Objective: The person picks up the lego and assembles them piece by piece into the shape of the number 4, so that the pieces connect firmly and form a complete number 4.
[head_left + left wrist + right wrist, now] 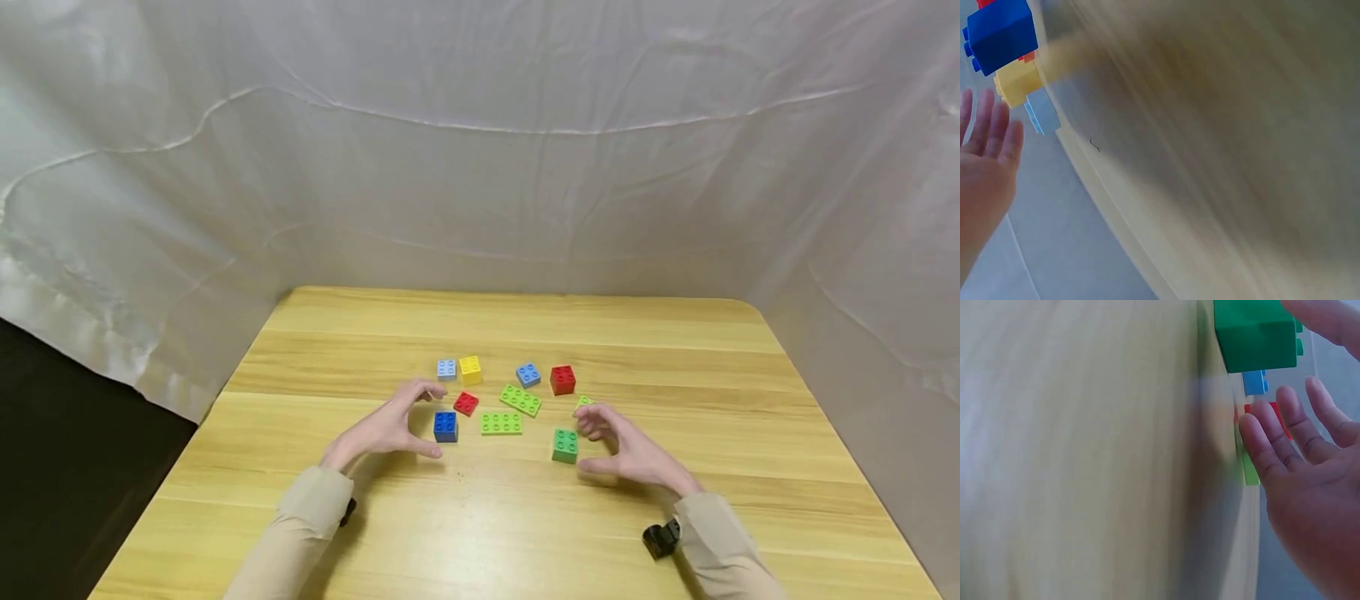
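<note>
My left hand (390, 427) is spread beside a dark blue brick (446, 427), thumb on the near side and fingers beyond it, with a gap between. In the left wrist view the blue brick (1002, 34) stands clear of the fingers (994, 128). On the right, my right hand (626, 447) is held with parted thumb and fingers next to a green brick (565, 446). The right wrist view shows that green brick (1257, 337) close to the thumb, apart from the fingers (1263, 447). A light green piece (584, 402) is partly hidden behind the right fingers.
Between the hands lie two lime green plates (501, 424) and a flat red piece (466, 403). Farther back are a light blue brick (446, 370), a yellow brick (470, 369), a blue brick (528, 375) and a red brick (562, 380). A pale curtain (525, 192) hangs behind the wooden table (525, 321).
</note>
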### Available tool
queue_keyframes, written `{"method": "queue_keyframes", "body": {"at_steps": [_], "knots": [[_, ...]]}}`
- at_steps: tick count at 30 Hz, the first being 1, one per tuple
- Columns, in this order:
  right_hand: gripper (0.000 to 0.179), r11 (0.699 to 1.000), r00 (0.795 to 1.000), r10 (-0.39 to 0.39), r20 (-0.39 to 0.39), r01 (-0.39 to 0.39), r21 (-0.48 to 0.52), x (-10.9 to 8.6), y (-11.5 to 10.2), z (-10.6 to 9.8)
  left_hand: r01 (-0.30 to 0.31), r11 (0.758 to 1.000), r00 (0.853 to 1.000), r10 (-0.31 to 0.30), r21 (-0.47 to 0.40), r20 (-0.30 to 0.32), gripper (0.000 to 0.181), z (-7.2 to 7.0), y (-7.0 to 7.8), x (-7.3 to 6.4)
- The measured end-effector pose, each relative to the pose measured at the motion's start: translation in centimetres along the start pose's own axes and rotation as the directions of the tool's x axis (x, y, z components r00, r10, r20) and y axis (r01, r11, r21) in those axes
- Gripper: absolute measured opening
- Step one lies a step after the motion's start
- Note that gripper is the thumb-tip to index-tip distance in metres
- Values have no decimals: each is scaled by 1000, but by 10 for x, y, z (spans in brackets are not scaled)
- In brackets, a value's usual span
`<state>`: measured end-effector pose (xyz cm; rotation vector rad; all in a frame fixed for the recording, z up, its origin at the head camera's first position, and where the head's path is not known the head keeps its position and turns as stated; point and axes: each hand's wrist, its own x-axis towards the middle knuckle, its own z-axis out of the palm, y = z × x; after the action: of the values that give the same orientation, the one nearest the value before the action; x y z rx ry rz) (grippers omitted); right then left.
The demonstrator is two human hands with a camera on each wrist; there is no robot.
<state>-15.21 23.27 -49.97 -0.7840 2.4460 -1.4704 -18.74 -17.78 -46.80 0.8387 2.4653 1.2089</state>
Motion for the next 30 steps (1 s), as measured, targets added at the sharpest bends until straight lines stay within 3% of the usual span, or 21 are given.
{"method": "queue_keyframes", "body": {"at_steps": [6,12,22,30], "knots": [[63,995,999,24,35,-27,99,3,3,3,11,1000,999,-11,-5,51,74,0,-3,4],[62,985,995,70,66,-79,152,7,5,3,55,998,997,-53,-44,49,65,2,-5,6],[50,983,990,104,95,-117,142,11,11,3,83,993,996,-80,-85,37,55,3,-4,10],[44,986,992,118,48,-122,109,13,14,5,65,996,998,-66,-56,-15,53,6,2,14]]}}
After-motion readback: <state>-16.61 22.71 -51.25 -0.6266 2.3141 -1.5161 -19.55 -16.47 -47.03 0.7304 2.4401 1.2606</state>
